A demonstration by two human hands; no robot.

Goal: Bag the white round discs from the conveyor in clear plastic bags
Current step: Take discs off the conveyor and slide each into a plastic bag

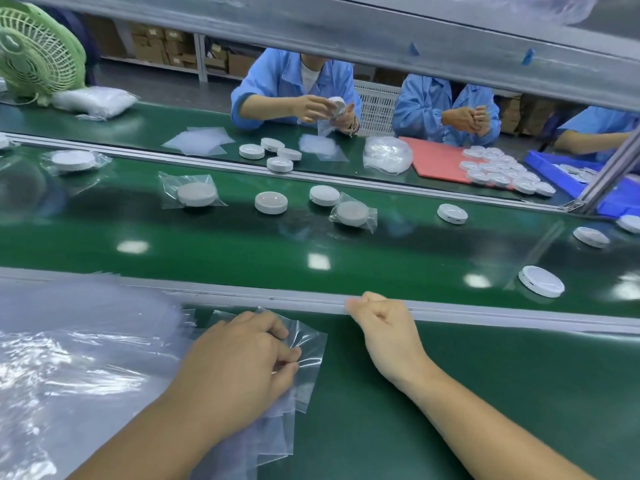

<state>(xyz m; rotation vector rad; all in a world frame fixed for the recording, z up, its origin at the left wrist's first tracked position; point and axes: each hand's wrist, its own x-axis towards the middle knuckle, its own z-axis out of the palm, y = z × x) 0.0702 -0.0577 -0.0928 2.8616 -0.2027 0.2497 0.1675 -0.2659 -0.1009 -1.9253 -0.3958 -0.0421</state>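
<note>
My left hand pinches a clear plastic bag lying on the green bench, beside a heap of more bags. My right hand rests at the grey rail with fingers curled, holding nothing. The green conveyor beyond the rail carries white round discs: the nearest at the right, others bare, and some in bags.
Across the belt, people in blue coats bag discs, with loose discs, bags and a red tray before them. A blue bin stands far right, a green fan far left. A metal beam runs overhead.
</note>
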